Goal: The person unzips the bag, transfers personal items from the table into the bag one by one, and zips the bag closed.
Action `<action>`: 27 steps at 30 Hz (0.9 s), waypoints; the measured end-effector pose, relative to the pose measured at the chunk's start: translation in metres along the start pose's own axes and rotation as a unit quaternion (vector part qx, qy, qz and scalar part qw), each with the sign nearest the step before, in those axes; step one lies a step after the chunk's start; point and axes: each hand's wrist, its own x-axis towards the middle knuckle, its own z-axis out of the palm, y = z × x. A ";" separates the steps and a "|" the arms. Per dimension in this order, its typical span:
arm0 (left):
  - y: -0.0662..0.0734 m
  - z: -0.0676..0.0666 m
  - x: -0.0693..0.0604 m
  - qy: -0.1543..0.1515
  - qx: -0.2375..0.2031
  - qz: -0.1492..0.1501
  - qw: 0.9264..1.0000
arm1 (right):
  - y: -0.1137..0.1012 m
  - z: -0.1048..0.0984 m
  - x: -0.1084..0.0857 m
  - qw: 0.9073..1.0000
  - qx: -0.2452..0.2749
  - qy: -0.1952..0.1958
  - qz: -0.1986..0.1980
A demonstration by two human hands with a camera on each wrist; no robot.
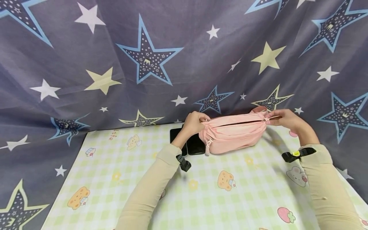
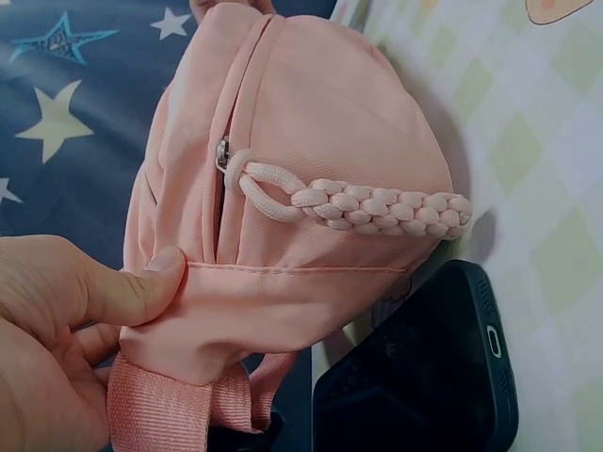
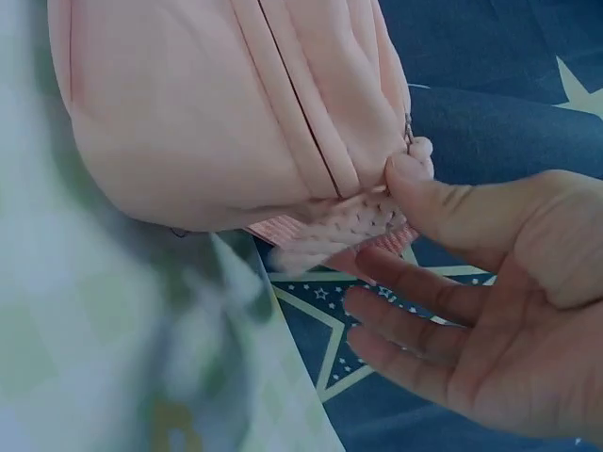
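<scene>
Two arms (image 1: 149, 188) extended; left hand (image 1: 193, 124) grips pink bag (image 1: 234, 137) by end, right hand (image 1: 287, 120) pinches zipper pull (image 3: 349, 226); checkered tablecloth (image 1: 207, 204) below, starry curtain (image 1: 189, 64) behind.

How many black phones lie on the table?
2: one phone partly covered by the left arm, the other phone beside the pink bag. More could be hidden behind the bag.

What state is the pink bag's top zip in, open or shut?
Open: in the head view, a dark gap runs along the top of the pink bag.
</scene>
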 end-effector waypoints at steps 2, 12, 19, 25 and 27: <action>-0.001 0.001 0.001 0.005 -0.002 0.001 1.000 | 0.000 -0.001 -0.001 1.000 -0.016 -0.004 0.005; -0.002 -0.001 0.005 -0.009 -0.004 -0.007 1.000 | -0.011 -0.011 -0.006 0.999 -0.025 0.016 0.015; 0.001 -0.003 0.007 -0.032 0.008 0.004 0.999 | -0.002 -0.006 0.009 0.996 0.009 0.046 -0.070; 0.002 -0.003 0.005 -0.042 0.016 0.006 0.999 | 0.002 0.000 0.020 0.994 -0.031 0.030 -0.099; 0.002 -0.004 0.004 -0.047 0.017 0.006 0.999 | 0.001 0.002 0.021 0.992 -0.062 0.035 -0.105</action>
